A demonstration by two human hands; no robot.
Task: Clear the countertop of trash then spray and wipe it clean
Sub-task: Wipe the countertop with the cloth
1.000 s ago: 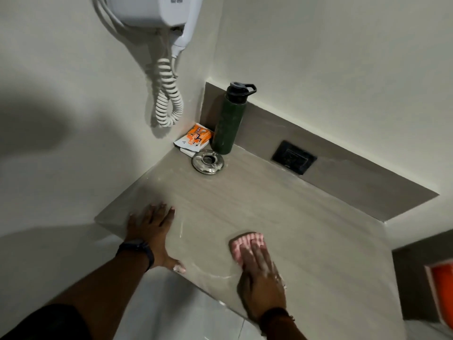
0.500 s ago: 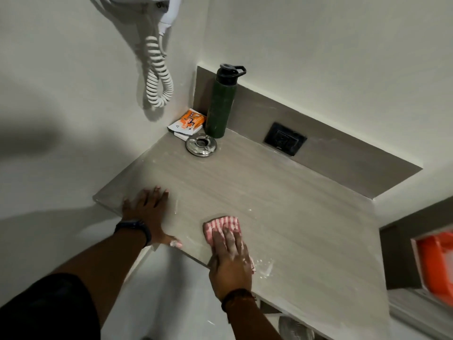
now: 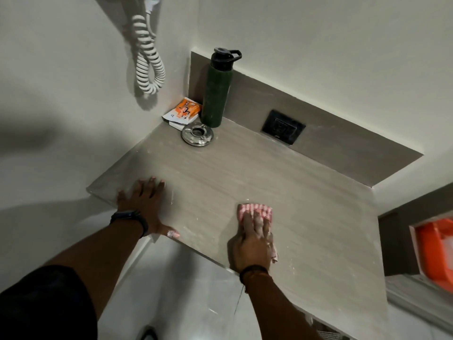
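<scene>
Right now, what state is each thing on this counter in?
Dark green metal bottle: upright, black cap on.
Round shiny metal dish: lying flat beside the bottle.
Orange-and-white packets: lying in the corner.
Pink striped cloth: pressed under right hand.
Left hand: flat on grey countertop.

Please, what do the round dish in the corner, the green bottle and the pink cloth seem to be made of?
Round dish: polished metal, likely steel, by its bright reflections. Green bottle: matte coated metal or plastic, unclear; black plastic-looking cap. Pink cloth: soft striped fabric, limp under the right hand.
</scene>
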